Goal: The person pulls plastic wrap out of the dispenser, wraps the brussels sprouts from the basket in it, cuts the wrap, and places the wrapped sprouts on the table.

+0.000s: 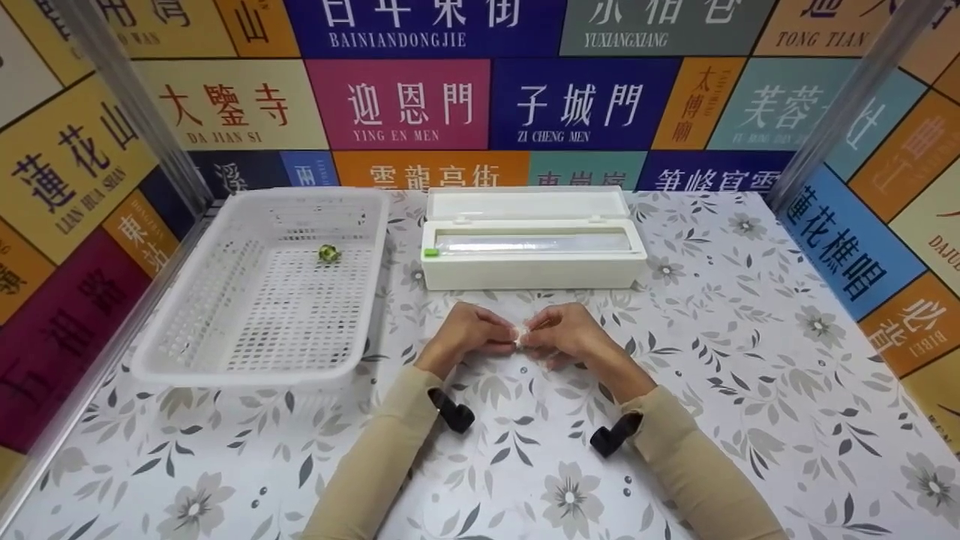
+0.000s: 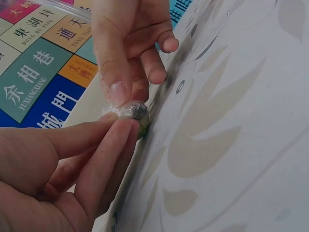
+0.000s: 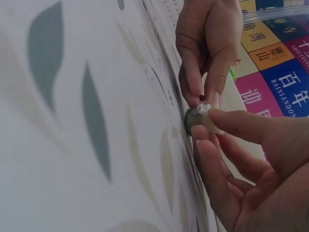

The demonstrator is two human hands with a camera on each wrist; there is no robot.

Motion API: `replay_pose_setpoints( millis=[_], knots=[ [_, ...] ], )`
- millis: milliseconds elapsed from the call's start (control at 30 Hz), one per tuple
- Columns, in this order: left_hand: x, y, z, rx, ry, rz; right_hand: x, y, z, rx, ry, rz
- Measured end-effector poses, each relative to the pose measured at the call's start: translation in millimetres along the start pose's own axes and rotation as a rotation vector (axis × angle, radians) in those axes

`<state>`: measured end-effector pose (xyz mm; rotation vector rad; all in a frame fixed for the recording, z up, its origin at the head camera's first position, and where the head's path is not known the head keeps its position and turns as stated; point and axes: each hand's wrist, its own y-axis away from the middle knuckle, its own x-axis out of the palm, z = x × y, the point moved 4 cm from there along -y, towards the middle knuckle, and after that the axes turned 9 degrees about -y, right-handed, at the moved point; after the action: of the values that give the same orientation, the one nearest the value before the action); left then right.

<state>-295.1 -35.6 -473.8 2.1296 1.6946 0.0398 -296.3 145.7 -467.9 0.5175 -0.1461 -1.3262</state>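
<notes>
Both hands meet just in front of a white cling film dispenser [image 1: 532, 274]. Between them is a small roundish green item in clear film [image 1: 520, 336], with shiny, crinkled film over it in the left wrist view. My left hand [image 1: 472, 330] pinches this bundle between thumb and fingers. From the other side my right hand [image 1: 566, 331] pinches it too, thumb on top and fingertips below in the right wrist view. The fingers cover much of the item, so its exact kind cannot be told.
The dispenser's lid stands raised, its film roll [image 1: 532, 243] showing, with a green slider [image 1: 431, 253] at the left. A white plastic basket [image 1: 367, 300] to the left holds one small green piece [image 1: 328, 253]. Sign-patterned panels [image 1: 397, 105] enclose the flowered tabletop [image 1: 720, 337].
</notes>
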Motion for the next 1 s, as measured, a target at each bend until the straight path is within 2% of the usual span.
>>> replay_pose_setpoints(
  millis=[133, 367, 600, 867, 1000],
  knots=[
    [2.5, -0.5, -1.1, -0.012, 0.03, 0.039, -2.5, 0.8, 0.1, -0.003, 0.002, -0.015],
    [4.8, -2.0, -1.1, -0.014, 0.08, 0.007, -5.9, -1.3, -0.1, -0.004, -0.014, 0.004],
    [5.5, -0.6, -1.9, -0.01, 0.059, -0.014, -0.4, -3.2, -3.2, -0.042, -0.075, 0.022],
    [-0.2, -2.4, -0.9, -0.013, 0.047, 0.044, 1.2, -4.2, -4.7, -0.017, -0.111, 0.012],
    [0.1, -3.1, 0.0, -0.01, 0.05, 0.044, 2.3, -4.7, -5.0, -0.005, -0.126, 0.021]
  ],
)
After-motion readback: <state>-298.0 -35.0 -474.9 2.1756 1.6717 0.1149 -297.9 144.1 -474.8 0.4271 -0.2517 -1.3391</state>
